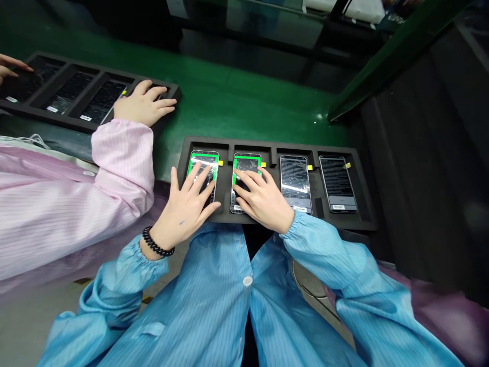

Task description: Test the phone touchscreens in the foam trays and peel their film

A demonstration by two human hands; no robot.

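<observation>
Head view: four phones [295,178] are seated in a black tray [225,199].
Left hand [184,209]: held spread over the tray's leftmost phone [205,160].
Right hand [268,198]: held, fingers slightly parted, over the tray's second phone [247,163] from left.

A factory: phones [295,178] in trays [275,144], work smocks [214,290]

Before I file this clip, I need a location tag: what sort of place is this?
Most likely an electronics factory, perhaps a phone-testing line: four phones sit in a dark compartmented tray, a second tray of similar devices lies nearby, and the blue smock and pink smock look like workwear.
</observation>
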